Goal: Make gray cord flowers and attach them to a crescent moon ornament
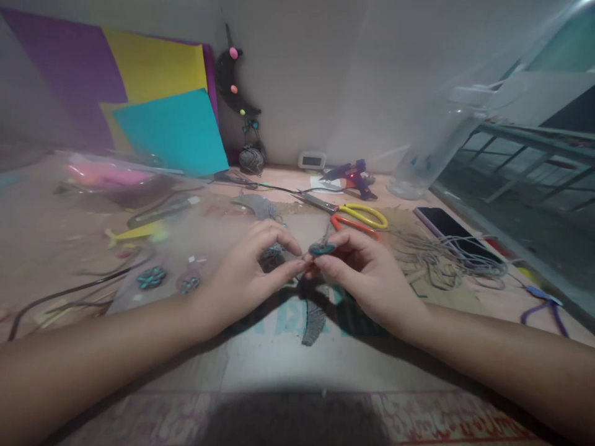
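Observation:
My right hand (367,272) pinches a small round teal-and-grey piece (322,249) between thumb and fingertips, with a bit of grey string rising from it. My left hand (264,263) meets it from the left, thumb and forefinger closing on what looks like a thin string at the piece's edge. Beneath the hands lies a grey string-wrapped crescent (315,316) on the work surface. A teal-and-grey bundle behind my left fingers is partly hidden. Two small teal-patterned ornaments, one dark (151,277) and one paler (189,283), rest left of my left forearm.
Scissors (357,217) with yellow and red handles lie beyond my right hand. Loose grey cord (437,260) tangles beside a phone (453,232). Farther back are a glue gun (356,178), a clear jug (418,161), a small digital display (312,161) and a grey cord ball (251,158).

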A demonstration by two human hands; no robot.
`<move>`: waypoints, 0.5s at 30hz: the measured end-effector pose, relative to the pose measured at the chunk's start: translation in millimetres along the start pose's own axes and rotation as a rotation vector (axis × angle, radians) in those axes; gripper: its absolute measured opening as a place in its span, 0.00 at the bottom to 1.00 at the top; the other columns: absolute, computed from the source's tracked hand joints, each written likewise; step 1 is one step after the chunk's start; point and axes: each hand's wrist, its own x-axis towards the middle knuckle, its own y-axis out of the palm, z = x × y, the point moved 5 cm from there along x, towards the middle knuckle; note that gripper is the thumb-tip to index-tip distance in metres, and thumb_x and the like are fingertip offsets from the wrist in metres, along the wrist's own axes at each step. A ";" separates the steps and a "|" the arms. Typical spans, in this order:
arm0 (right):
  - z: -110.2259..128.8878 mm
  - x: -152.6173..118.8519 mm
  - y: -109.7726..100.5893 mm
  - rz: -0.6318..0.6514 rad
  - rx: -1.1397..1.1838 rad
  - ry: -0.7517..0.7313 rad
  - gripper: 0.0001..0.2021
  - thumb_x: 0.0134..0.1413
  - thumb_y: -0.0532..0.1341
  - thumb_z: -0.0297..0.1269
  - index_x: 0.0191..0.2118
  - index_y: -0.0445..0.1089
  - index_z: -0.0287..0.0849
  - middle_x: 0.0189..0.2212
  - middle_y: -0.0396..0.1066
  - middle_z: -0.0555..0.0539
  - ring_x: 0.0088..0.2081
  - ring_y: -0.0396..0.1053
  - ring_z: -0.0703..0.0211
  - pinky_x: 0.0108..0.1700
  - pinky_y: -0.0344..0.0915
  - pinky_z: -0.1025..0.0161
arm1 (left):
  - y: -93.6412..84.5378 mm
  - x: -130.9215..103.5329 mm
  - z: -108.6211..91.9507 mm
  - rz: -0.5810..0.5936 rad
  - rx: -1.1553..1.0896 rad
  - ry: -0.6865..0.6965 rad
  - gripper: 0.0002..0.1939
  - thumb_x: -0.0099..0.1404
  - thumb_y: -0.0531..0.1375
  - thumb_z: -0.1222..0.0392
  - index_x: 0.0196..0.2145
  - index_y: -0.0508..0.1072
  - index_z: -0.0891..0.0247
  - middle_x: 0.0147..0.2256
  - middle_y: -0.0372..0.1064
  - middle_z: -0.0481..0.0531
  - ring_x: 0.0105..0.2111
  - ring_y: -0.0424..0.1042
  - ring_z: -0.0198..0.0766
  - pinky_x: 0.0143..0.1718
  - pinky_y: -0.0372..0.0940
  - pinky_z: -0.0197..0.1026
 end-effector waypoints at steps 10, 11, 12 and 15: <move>1.5 -2.3 1.7 0.011 -0.052 -0.028 0.09 0.56 0.66 0.38 0.34 0.65 0.45 0.30 0.75 0.51 0.34 0.78 0.60 0.40 0.75 0.61 | 6.4 0.0 3.2 0.075 -0.157 -0.131 0.08 0.67 0.62 0.56 0.31 0.77 0.59 0.33 0.74 0.50 0.36 0.72 0.39 0.44 0.66 0.43; 1.2 -2.5 2.3 0.008 -0.055 -0.025 0.09 0.56 0.66 0.38 0.34 0.65 0.45 0.30 0.75 0.51 0.34 0.78 0.61 0.39 0.75 0.61 | 7.0 0.5 2.8 0.077 -0.181 -0.142 0.09 0.67 0.61 0.56 0.30 0.77 0.59 0.33 0.74 0.50 0.35 0.72 0.39 0.44 0.66 0.43; 0.6 -3.2 3.7 0.012 -0.051 -0.016 0.08 0.57 0.66 0.38 0.34 0.65 0.45 0.30 0.75 0.51 0.34 0.77 0.61 0.39 0.75 0.62 | 7.7 1.0 2.1 0.083 -0.204 -0.149 0.09 0.67 0.61 0.57 0.30 0.76 0.59 0.32 0.74 0.50 0.35 0.72 0.39 0.44 0.67 0.43; -2.1 -6.9 12.5 0.074 -0.016 0.032 0.09 0.57 0.66 0.40 0.35 0.65 0.44 0.29 0.74 0.51 0.32 0.76 0.62 0.37 0.74 0.63 | 8.4 2.5 0.4 0.099 -0.243 -0.162 0.11 0.68 0.59 0.57 0.28 0.75 0.60 0.33 0.73 0.51 0.36 0.72 0.40 0.43 0.67 0.44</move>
